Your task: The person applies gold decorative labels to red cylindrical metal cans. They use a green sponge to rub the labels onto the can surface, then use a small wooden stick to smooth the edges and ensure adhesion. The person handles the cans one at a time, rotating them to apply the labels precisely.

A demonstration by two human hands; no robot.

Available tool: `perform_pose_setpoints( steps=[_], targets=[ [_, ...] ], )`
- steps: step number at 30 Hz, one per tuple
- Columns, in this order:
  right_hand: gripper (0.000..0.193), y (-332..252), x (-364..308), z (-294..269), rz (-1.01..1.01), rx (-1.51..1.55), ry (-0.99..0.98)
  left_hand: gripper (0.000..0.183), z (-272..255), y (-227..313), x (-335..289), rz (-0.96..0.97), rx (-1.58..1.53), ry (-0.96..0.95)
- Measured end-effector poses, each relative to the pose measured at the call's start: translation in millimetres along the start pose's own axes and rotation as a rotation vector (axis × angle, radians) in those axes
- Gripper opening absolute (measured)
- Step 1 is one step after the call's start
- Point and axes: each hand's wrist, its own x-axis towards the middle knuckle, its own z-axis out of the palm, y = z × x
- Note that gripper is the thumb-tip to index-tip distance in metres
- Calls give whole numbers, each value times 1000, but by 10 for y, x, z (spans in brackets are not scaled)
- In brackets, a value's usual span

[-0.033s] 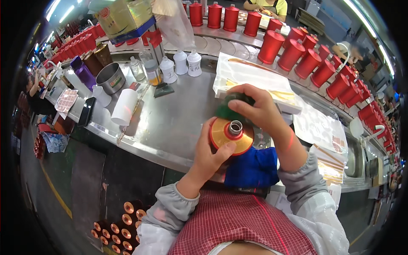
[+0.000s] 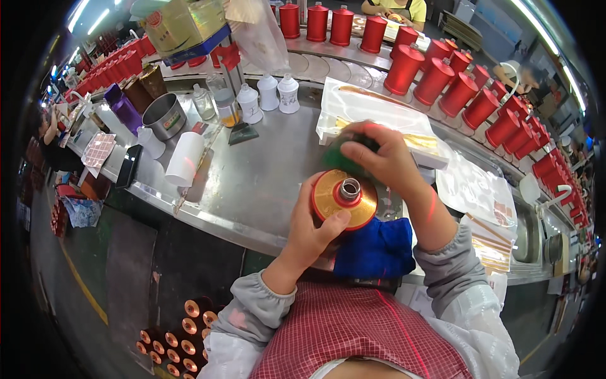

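Observation:
My left hand point(image 2: 314, 218) is wrapped round a red bottle with a gold shoulder point(image 2: 328, 192), its thumb lying on the gold face. The bottle's bare threaded neck tilts up toward me, with no cap on it. Just beyond the bottle, my right hand point(image 2: 385, 155) is closed on a dark green pad point(image 2: 344, 158), blurred by motion. The pad is close to the bottle's far rim; whether they touch I cannot tell. A blue cloth point(image 2: 374, 249) lies by the counter's edge, right below the bottle.
A metal counter point(image 2: 265, 183) carries white bottles point(image 2: 249, 104), a steel pot point(image 2: 164, 117), a white roll point(image 2: 185, 159) and a black phone point(image 2: 129, 165). Red bottles point(image 2: 434, 82) line a conveyor beyond. Sheets in a white tray point(image 2: 372, 110) lie ahead. Copper-ended bottles point(image 2: 188, 346) stand below left.
My right hand and the green pad have shifted slightly, the hand tilting a little. Several red bottles on the conveyor have moved slightly. My left hand holds the bottle in the same place.

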Motion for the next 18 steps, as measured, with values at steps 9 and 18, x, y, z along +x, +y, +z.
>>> perform_pose_setpoints(
  steps=[9, 18],
  targets=[
    [27, -9, 20, -86, -10, 108, -37, 68, -17, 53, 40, -52, -133, -61],
    [28, -13, 89, -20, -4, -23, -26, 70, -133, 2, 107, -79, -145, -166]
  ],
)
